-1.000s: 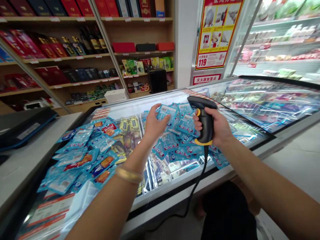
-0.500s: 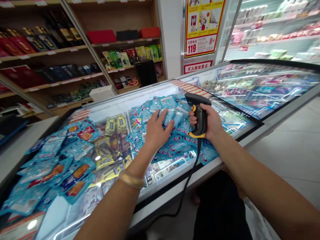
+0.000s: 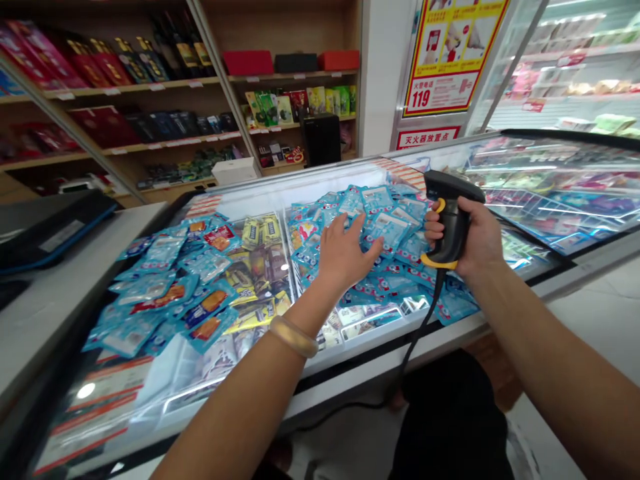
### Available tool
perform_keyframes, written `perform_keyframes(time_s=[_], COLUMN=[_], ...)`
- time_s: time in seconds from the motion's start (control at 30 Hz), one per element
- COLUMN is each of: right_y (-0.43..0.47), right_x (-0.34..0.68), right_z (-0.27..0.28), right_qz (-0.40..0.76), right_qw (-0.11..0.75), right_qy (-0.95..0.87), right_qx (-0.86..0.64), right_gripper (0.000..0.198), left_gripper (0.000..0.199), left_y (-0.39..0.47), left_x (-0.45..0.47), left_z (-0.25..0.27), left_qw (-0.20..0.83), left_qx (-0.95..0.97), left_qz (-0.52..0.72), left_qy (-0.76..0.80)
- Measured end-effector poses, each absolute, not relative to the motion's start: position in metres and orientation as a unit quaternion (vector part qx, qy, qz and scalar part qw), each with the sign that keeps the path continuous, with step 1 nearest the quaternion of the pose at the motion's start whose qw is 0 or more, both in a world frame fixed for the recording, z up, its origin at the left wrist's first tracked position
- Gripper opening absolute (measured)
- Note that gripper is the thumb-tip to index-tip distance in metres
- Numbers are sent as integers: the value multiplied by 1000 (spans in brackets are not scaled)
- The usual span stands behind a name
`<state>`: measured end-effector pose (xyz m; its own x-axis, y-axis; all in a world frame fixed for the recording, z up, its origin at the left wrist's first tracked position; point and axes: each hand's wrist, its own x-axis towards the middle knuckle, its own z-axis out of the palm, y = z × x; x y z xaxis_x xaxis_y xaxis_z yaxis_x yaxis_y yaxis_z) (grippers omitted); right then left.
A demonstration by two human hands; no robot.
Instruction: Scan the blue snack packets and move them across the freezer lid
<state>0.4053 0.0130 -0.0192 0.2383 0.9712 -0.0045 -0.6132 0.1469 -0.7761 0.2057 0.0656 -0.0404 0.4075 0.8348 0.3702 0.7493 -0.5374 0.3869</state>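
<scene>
A black barcode scanner [image 3: 453, 223] with yellow trim is gripped by its handle in my right hand [image 3: 480, 240], its cable hanging down over the freezer's front edge. My left hand [image 3: 345, 253], a gold bangle on its wrist, is spread over a heap of blue snack packets [image 3: 385, 230] on the glass lid; whether the fingertips touch the packets I cannot tell. A second heap of blue packets [image 3: 150, 287] lies to the left, some with their orange and red fronts up. Between the heaps, yellow packs [image 3: 260, 230] show through the glass.
The glass-topped chest freezer [image 3: 320, 393] stretches across in front of me. Behind it stand wooden shelves [image 3: 175, 83] with bottles and boxes. A white box [image 3: 235, 171] rests beyond the far edge, and a dark case [image 3: 55, 230] sits on the left counter. A lit fridge [image 3: 590, 67] is at right.
The view has swung left, so the scene sits further right. My left hand's fingers are spread a little wider above the heap. My right hand keeps its hold on the barcode scanner.
</scene>
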Motion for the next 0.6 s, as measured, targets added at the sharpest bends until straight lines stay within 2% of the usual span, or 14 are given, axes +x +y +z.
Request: perform_keyframes(time_s=[0.17, 0.33, 0.4, 0.53, 0.6], right_y=[6, 3, 7, 20, 26], right_x=[385, 342, 318, 264, 241], right_z=[2, 27, 30, 20, 10], right_qz=[569, 599, 626, 667, 689], right_qw=[705, 669, 638, 573, 540], right_qy=[-246, -242, -265, -337, -357], right_qx=[-345, -367, -361, -336, -326], right_gripper=[12, 34, 37, 20, 19], left_gripper=[63, 52, 47, 51, 57], left_y=[62, 72, 78, 81, 78], left_x=[178, 109, 70, -2, -24], left_z=[-37, -17, -7, 0, -3], left_qw=[108, 105, 95, 112, 98], left_qx=[839, 813, 795, 775, 767], left_qz=[262, 301, 293, 162, 93], left_qy=[464, 488, 523, 600, 627])
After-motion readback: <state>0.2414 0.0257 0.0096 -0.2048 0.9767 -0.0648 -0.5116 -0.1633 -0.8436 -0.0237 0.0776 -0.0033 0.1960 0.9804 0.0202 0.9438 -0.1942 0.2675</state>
